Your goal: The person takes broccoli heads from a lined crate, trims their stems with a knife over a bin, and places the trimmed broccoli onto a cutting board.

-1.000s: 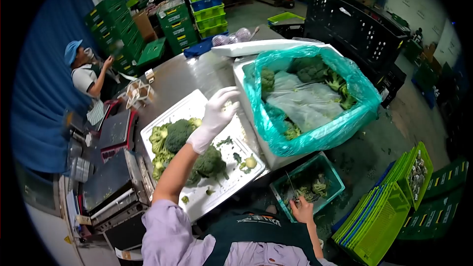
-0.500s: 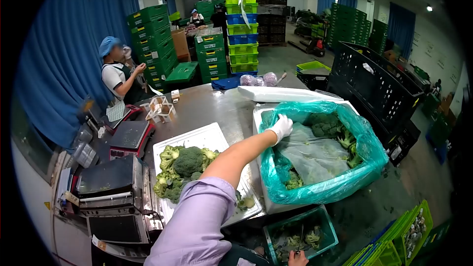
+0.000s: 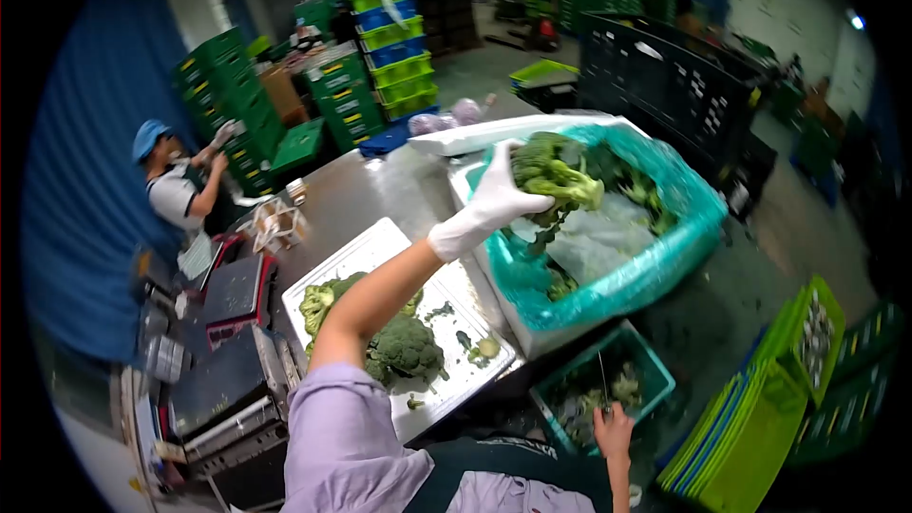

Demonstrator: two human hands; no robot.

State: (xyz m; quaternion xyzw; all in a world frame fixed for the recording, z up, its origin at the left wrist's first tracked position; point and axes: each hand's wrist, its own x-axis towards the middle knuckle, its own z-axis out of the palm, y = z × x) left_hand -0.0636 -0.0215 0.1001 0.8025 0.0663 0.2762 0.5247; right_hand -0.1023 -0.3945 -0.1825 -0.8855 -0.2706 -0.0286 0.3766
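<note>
My left hand [image 3: 492, 198], in a white glove, is closed around a broccoli head [image 3: 560, 176] with its pale cut stem facing right. It holds the broccoli above a white foam box lined with a green plastic bag [image 3: 655, 271]. More broccoli and a translucent sheet [image 3: 608, 237] lie inside the box. Low on the right, my bare right hand [image 3: 614, 429] grips a knife [image 3: 603, 378], its thin blade pointing up over a green crate [image 3: 665, 389] of trimmings. Several broccoli heads [image 3: 404, 347] rest on a white foam tray [image 3: 465, 385], partly hidden by my left arm.
Scales [image 3: 237, 290] stand along the table's left side. A co-worker in a blue cap [image 3: 152, 138] stands beyond them. Stacked green crates [image 3: 223, 100] rise behind. A black bin [image 3: 665, 76] stands beyond the box, and bright green folded crates [image 3: 750, 418] are at lower right.
My left hand has come up out of the lined box with a broccoli head. My right hand, still with the knife, shows more fully over the green crate. The view has shifted.
</note>
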